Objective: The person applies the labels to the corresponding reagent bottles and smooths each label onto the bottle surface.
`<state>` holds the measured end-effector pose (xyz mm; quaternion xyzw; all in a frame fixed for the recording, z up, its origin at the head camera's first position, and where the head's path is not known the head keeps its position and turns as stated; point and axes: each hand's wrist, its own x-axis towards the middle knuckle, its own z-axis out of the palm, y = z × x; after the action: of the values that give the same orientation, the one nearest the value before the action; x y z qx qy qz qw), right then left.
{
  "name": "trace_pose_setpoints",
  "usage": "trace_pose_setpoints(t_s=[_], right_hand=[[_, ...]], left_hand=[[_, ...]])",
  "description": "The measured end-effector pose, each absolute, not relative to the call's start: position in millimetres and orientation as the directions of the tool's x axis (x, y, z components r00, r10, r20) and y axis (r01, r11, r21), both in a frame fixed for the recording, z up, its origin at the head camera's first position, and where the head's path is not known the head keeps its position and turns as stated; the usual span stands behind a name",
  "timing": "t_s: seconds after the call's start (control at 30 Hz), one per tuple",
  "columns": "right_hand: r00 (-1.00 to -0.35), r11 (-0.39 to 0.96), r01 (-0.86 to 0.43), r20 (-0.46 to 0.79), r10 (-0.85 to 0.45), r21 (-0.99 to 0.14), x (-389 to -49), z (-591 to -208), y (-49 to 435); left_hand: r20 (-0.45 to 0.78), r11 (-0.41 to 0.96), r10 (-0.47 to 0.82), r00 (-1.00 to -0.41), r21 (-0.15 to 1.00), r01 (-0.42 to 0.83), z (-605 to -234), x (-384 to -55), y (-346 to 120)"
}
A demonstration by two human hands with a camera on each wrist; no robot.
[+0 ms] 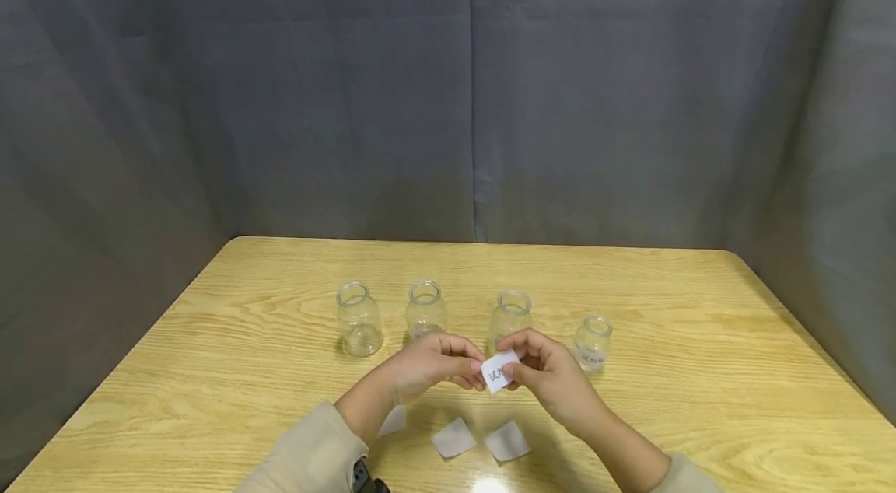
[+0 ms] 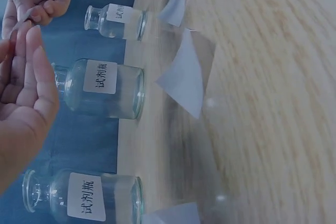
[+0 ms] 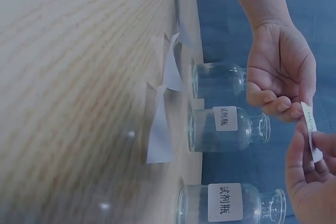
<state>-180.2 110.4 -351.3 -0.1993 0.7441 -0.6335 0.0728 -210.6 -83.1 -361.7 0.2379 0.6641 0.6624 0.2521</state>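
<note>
Both hands meet above the table, in front of a row of clear glass reagent bottles. A small white label (image 1: 498,372) with black writing is between them. My right hand (image 1: 556,384) pinches its right side between thumb and fingers. The left hand (image 1: 437,365) holds the opposite edge with thumb and fingertip, as the label (image 3: 310,121) in the right wrist view also shows. The leftmost bottle (image 1: 360,322) shows no label. Labels with the same kind of writing are on the second bottle (image 3: 218,129), the third bottle (image 2: 105,87) and the smaller right-hand bottle (image 1: 593,345).
Three white paper pieces lie on the wooden table (image 1: 245,368) near its front: a left paper (image 1: 393,421) partly behind the left forearm, a middle paper (image 1: 453,438) and a right paper (image 1: 507,442). Some edges curl up. Grey curtains (image 1: 350,89) surround the table's back and sides.
</note>
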Motion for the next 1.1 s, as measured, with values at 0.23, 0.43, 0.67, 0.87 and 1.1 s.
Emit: trace_pose_setpoints(t_s=[0.23,0.43,0.67,0.87,1.1], right_hand=[[-0.955,0.141,-0.173,0.131,-0.267,-0.975,-180.7,-355.7,106.0],[-0.982,0.158,-0.136,0.111,-0.156,-0.978,-179.1,-354.4,108.9],[-0.959,0.19,-0.163,0.111,-0.26,-0.968,-178.0,-352.5,107.5],[-0.923,0.241,-0.203,0.103,-0.371,-0.949,-177.7,-355.8,102.0],[-0.913,0.237,-0.208,0.102,-0.394,-0.949,-177.5,-358.1,99.9]], left_hand=[[-0.036,0.044,0.575,-0.817,0.999,-0.013,-363.2,-209.7,-85.2],[-0.026,0.049,0.536,-0.844,0.999,0.001,-363.8,-210.0,-86.9],[-0.02,0.075,0.536,-0.844,0.997,0.024,-361.2,-209.9,-84.3],[-0.018,0.102,0.573,-0.819,0.994,0.049,-360.7,-206.7,-78.4],[-0.036,0.136,0.576,-0.817,0.989,0.053,-362.7,-205.6,-78.6]])
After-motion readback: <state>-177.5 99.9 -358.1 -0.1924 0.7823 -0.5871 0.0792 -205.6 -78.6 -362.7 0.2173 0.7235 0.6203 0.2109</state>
